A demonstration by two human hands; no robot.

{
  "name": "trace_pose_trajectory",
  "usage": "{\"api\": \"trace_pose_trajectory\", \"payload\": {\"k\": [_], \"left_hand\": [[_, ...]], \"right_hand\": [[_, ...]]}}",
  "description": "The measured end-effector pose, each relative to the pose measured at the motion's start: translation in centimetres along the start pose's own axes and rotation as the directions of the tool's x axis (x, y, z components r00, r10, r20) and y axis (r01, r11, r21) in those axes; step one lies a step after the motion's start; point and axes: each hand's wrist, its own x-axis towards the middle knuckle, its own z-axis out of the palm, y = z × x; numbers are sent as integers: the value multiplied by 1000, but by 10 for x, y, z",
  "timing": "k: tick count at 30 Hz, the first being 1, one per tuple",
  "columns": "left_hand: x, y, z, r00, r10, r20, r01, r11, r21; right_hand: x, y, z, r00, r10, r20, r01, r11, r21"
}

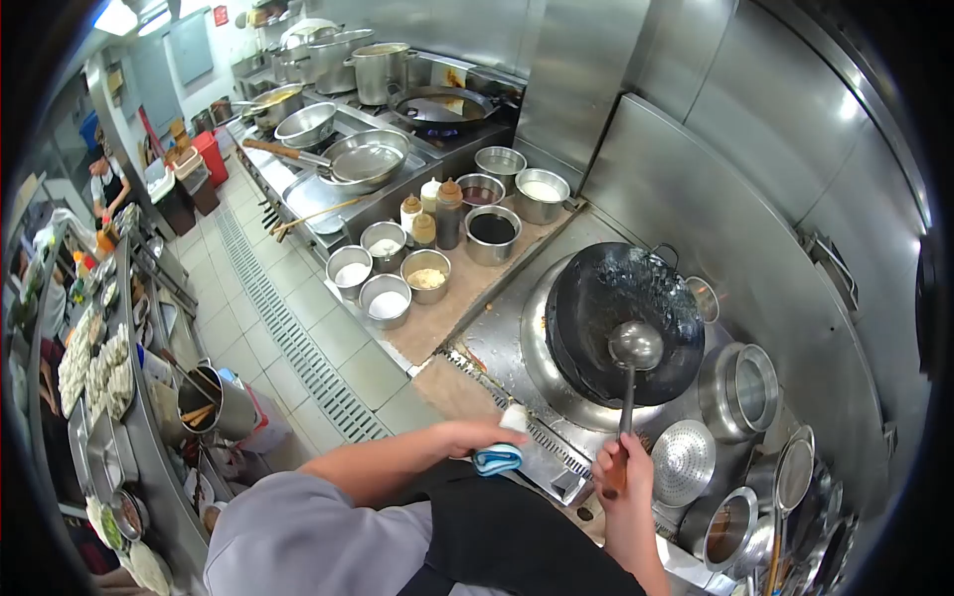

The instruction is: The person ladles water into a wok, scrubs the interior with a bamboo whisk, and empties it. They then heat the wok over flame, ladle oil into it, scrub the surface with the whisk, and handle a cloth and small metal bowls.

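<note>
My right hand [624, 469] is wrapped round the wooden handle of a metal ladle [637, 348]. The bowl of that ladle is inside a black wok [586, 303], which sits tilted on the round stove ring [537, 333]. By the stove's front edge, my left hand [475, 437] is closed on a folded white and blue cloth [497, 459]. Part of the cloth sticks up past the fingers. Beside my right hand lies a perforated metal skimmer [685, 461].
Left of the wok stand seasoning tins [386, 298], a tin of dark sauce [493, 230] and squeeze bottles [448, 214]. Pots and strainers [723, 526] crowd the right side. Farther back are more pans [368, 157]. A person [109, 187] stands at the far left.
</note>
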Motion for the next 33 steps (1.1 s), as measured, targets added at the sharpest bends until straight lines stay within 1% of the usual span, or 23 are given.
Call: {"api": "trace_pose_trajectory", "payload": {"k": [1,3,4,5,7,8,9,11,12,14,15,17,19,21,22,23,24,25,26,27,29,31,33], "left_hand": [[-1,-4,-7,1000,-1,-11,1,1000,-30],[-11,-3,-11,998,-61,-12,59,990,-127],[-13,-1,-10,996,-85,-14,82,985,-152],[-13,2,-10,994,-109,9,109,980,-169],[-5,4,-10,990,-134,39,139,972,-189],[3,1,-9,990,-132,53,139,974,-180],[9,0,-8,990,-127,57,135,977,-167],[10,5,-5,992,-113,60,120,984,-134],[9,7,-3,993,-105,62,112,987,-117],[7,4,-6,995,-95,22,97,987,-125],[6,1,-8,996,-90,9,91,987,-130],[4,-5,-12,998,-62,-23,56,982,-183],[0,-7,-15,998,-39,-48,28,976,-218],[-14,6,-9,997,-45,-64,29,971,-236],[-17,9,-9,996,-45,-72,27,970,-241],[-15,8,-11,996,-64,-66,46,968,-245],[-12,7,-13,995,-83,-59,66,967,-247],[-8,9,-11,995,-87,-54,71,966,-248],[-4,11,-8,995,-92,-50,77,965,-249],[1,13,-6,994,-96,-45,82,965,-251],[18,21,4,997,-77,-28,66,954,-294],[34,34,17,996,-92,-15,82,944,-320],[54,48,27,998,-63,0,61,961,-270]], "right_hand": [[0,-5,0,1000,2,-3,-2,1000,-13],[-1,-24,-11,988,138,70,-144,985,97],[26,-35,-35,949,216,231,-240,967,80],[45,-41,-40,948,204,246,-231,969,84],[71,-47,-29,985,33,170,-8,989,-148],[92,-50,-35,993,-60,105,96,918,-385],[109,-54,-40,980,-158,118,197,746,-636],[102,-55,-35,916,-398,48,172,283,-943],[105,-63,-48,914,-403,45,171,283,-944],[106,-81,-75,768,-592,247,51,-327,-944],[98,-83,-82,768,-590,248,49,-333,-942],[47,-88,-59,835,-548,49,-88,-220,-971],[23,-85,-65,837,-546,23,-139,-254,-957],[11,-88,-103,883,-446,147,80,-166,-983],[-2,-87,-102,882,-445,156,89,-167,-982],[-24,-87,-93,943,-331,29,108,225,-968],[-34,-87,-85,985,-168,-43,64,583,-810],[-30,-84,-81,984,-171,-39,71,588,-806],[-26,-81,-77,999,-48,-20,28,819,-573],[-23,-79,-75,998,60,34,-48,958,-281],[11,-73,-78,980,135,146,-130,991,-44],[54,-60,-80,968,62,242,-84,993,81],[74,-39,-52,977,-47,206,-3,972,235]]}}
